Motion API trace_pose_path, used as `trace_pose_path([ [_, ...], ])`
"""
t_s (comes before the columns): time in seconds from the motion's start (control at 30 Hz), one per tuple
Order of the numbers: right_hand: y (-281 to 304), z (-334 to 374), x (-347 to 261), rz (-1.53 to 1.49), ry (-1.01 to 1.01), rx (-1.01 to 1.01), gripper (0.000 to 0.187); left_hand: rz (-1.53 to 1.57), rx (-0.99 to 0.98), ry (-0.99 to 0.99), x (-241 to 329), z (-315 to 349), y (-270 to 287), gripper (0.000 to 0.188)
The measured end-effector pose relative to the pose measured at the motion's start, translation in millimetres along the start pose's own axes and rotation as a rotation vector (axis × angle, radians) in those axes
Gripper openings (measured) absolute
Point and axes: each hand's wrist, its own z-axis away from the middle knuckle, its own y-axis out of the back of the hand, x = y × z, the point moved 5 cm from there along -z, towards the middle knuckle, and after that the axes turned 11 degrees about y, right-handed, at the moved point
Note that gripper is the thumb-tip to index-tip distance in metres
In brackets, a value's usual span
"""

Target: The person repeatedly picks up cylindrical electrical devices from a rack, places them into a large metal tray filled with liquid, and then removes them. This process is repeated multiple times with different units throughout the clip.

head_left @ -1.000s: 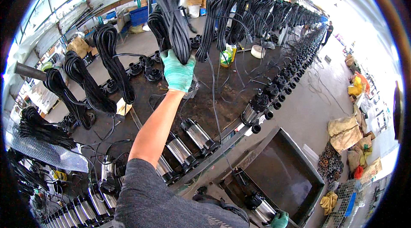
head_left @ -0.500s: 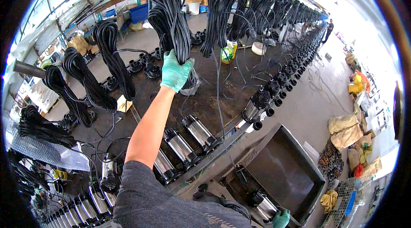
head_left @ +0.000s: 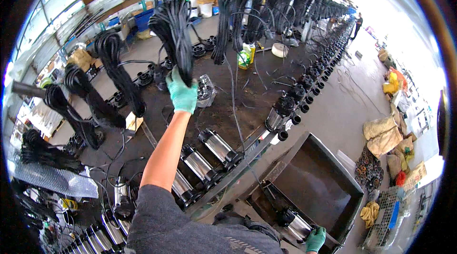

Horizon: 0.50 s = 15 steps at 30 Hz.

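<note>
My left hand (head_left: 182, 93), in a green glove, is closed round the lower end of a coiled black cable bundle (head_left: 173, 27) hanging above the workbench. A clear plastic bag of small parts (head_left: 205, 91) stands just right of it. Low on the right, my gloved right hand (head_left: 315, 239) grips the end of a silver cylindrical pump (head_left: 297, 225) with a black end. That pump lies tilted in a dark metal trough (head_left: 261, 201), its thin cable running up toward the bench. Several similar silver pumps (head_left: 199, 162) lie along the bench edge near my left forearm.
More cable coils (head_left: 119, 68) hang on both sides. Black pump parts (head_left: 304, 94) line the bench's right edge. A dark metal tray (head_left: 320, 182) adjoins the trough. Brown sacks (head_left: 381, 135) and a wire basket (head_left: 383, 220) sit on the floor. Far off stands a person (head_left: 357, 26).
My left hand has moved slightly left and down, the cable bundle's lower end swinging left with it. My right hand stays at the pump's end. The whole view has shifted a little.
</note>
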Motion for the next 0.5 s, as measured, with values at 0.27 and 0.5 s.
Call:
trace_pose_path([
  [0.27, 1, -6, -5, 0.009, -0.036, -0.011, 0.02, 0.167, -0.412, -0.041, -10, -28, -115, 0.059],
  [0.5, 0, -2, 6, 0.081, -0.045, 0.024, 0.018, 0.118, -0.644, 0.117, 7, -92, -233, 0.102],
])
